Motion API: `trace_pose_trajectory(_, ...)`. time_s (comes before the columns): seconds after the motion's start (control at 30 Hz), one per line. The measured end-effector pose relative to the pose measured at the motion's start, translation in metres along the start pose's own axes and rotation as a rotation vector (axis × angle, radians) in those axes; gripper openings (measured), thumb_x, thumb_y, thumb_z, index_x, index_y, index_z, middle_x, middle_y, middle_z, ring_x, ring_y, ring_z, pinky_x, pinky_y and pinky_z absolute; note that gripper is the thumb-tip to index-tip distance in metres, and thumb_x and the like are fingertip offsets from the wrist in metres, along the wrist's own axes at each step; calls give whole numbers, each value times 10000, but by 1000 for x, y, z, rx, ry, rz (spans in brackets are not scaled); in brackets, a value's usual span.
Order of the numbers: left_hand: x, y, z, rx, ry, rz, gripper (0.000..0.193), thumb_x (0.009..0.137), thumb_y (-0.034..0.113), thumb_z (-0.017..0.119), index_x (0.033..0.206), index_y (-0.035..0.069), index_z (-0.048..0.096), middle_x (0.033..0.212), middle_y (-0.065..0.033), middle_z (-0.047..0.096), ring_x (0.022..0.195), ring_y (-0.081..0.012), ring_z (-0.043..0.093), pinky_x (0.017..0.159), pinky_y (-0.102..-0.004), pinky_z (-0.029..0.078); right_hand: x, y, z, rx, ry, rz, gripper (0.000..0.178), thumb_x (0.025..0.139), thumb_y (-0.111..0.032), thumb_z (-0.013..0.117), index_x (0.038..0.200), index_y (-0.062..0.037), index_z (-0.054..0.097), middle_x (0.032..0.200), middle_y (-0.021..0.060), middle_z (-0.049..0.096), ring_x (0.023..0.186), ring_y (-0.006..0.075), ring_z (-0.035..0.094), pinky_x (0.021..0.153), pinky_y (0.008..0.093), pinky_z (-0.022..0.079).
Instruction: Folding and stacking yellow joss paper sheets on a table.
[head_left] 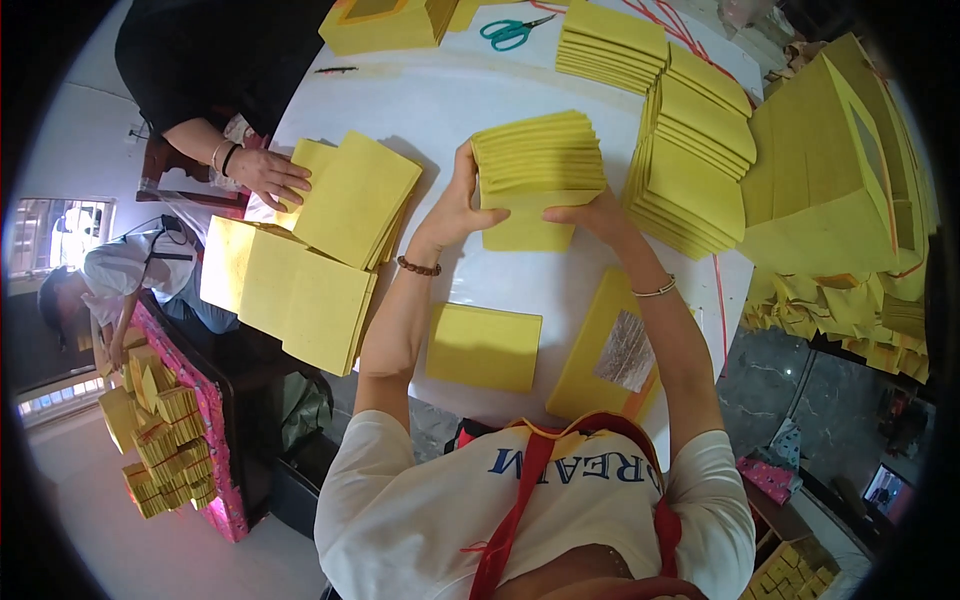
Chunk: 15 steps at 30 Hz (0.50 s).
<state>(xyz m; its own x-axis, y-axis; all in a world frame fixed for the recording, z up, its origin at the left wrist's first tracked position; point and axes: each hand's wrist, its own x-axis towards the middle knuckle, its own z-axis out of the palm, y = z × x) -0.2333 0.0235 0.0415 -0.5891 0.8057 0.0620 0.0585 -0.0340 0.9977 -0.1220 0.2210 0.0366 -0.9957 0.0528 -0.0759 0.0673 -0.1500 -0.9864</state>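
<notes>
Between my two hands stands a thick stack of yellow folded paper sheets (540, 150), its layered edges facing up. My left hand (462, 205) grips its left side, thumb pressed to the near face. On the right side my right hand (592, 214) holds it the same way, thumb pointing inward. Under the stack's near edge shows another yellow piece (528, 238); whether it is part of the stack I cannot tell. Closer to me lies a flat yellow packet (484, 347). Beside it, below my right forearm, is a yellow piece with a silvery panel (625, 352).
Yellow stacks (690, 165) line the table's right, beside a large yellow paper bag (815, 165). At left, another person's hand (268, 177) rests by yellow piles (355, 195). Green-handled scissors (510, 34) lie at the far edge. Another person stands by bundles (165, 440) at far left.
</notes>
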Motion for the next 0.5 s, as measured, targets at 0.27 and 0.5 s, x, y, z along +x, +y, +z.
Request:
trace_pose_trajectory(0.27,-3,-25,8,-13,22,-18,1118,605,132,834,1393,39,47,1341,-109,331,1265,-206,305,1046,-350,287,2,25,4,-109,-3,31,1128,596,-72,809,1418,-81,37,1343,74,340,1264,199,326,1048,357,311)
trace_pose_trajectory(0.5,14,-3,21,-147,249,14,679,666,32,740,1204,1,326,1128,-117,505,1084,-188,495,928,-333,419,13,9,10,6,120,-106,1064,653,-168,790,1423,-72,62,1359,95,333,1282,205,301,1038,353,307)
